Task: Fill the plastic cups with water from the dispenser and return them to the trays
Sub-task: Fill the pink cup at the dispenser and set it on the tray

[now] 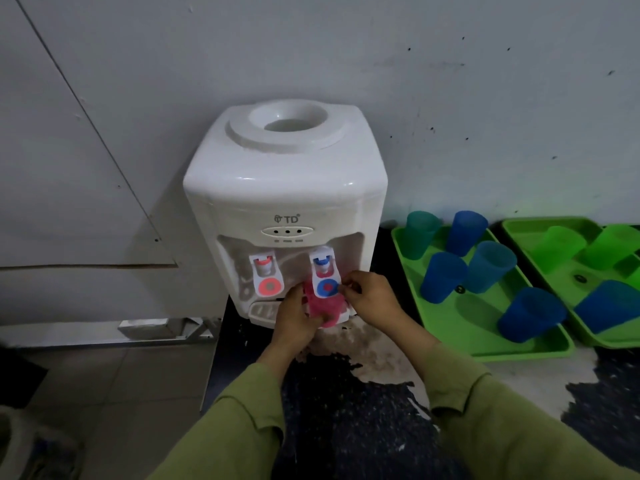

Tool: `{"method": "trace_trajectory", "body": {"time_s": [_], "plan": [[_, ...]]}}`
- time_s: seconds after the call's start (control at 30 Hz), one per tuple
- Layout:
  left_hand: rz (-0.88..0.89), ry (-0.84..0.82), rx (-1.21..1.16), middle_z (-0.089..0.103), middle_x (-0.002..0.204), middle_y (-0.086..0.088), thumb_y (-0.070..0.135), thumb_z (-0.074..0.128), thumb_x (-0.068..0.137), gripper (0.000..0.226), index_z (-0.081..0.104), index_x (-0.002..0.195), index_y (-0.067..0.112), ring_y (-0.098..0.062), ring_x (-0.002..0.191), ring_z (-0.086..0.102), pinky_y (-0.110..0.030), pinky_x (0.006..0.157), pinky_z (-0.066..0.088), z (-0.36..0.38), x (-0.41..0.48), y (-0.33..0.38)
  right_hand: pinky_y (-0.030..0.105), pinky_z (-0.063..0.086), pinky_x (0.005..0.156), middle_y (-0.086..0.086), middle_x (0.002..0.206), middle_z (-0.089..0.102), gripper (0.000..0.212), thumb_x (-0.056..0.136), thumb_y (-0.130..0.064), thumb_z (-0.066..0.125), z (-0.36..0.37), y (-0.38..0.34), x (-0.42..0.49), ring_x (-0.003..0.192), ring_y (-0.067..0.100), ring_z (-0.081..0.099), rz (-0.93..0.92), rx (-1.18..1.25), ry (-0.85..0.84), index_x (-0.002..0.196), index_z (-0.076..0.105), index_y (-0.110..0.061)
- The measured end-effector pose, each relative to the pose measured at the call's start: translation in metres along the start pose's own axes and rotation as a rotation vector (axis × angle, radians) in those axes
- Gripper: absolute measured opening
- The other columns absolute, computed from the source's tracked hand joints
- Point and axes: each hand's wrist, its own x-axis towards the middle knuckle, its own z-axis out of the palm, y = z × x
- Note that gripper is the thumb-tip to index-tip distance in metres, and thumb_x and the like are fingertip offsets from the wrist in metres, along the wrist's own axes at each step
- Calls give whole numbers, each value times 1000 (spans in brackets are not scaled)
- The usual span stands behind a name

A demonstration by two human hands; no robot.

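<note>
Two grips: left fingers [295,295] hold pink cup [322,309], right fingers [350,284] seemingly pinch blue tap [326,287].

The dispenser [284,188] is white; its left tap [268,286] bears a red disc and red cap, its right tap [326,287] a blue disc and blue cap. The pink cup [323,306] is translucent. The near tray [485,355] and far tray [519,226] are bright green, carrying blue cups [465,233], a teal cup [420,233] and green cups [561,247]. The sleeves [242,427] are olive. The counter [346,410] is black, finely speckled, with pale blotches.
</note>
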Motion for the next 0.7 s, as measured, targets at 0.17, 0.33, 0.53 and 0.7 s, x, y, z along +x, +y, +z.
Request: {"method": "trace_trajectory", "body": {"time_s": [0.17, 0.33, 0.53, 0.7], "plan": [[-46, 4, -56, 60, 107, 7, 1, 80, 64, 63, 51, 118, 19, -10, 98, 58, -14, 74, 46, -1, -1, 3, 34, 48, 64, 18, 82, 67, 22, 88, -19, 54, -16, -7, -12, 69, 27, 60, -23, 50, -73, 88, 64, 1], [-39, 3, -67, 61, 109, 4, 2, 81, 62, 66, 52, 119, 16, -12, 98, 58, -12, 70, 44, -3, -1, 4, 33, 48, 60, 7, 66, 59, 22, 87, -16, 52, -35, -25, -20, 56, 18, 53, 16, 175, -94, 84, 63, 3], [-45, 11, -40, 61, 112, 3, 7, 85, 57, 73, 52, 121, 18, -18, 104, 58, -33, 87, 50, -1, 1, 2, 36, 48, 59, 1, 58, 54, 23, 88, -17, 49, -52, -40, -14, 56, 18, 53, 71, 285, -75, 69, 61, -10], [-45, 11, -16, 62, 114, 4, 11, 87, 54, 73, 54, 118, 23, -16, 106, 59, -35, 92, 50, -2, 1, 1, 36, 48, 64, 6, 76, 60, 22, 90, -26, 52, -51, -34, -8, 72, 24, 60, 73, 143, 95, 83, 58, -7]]}}
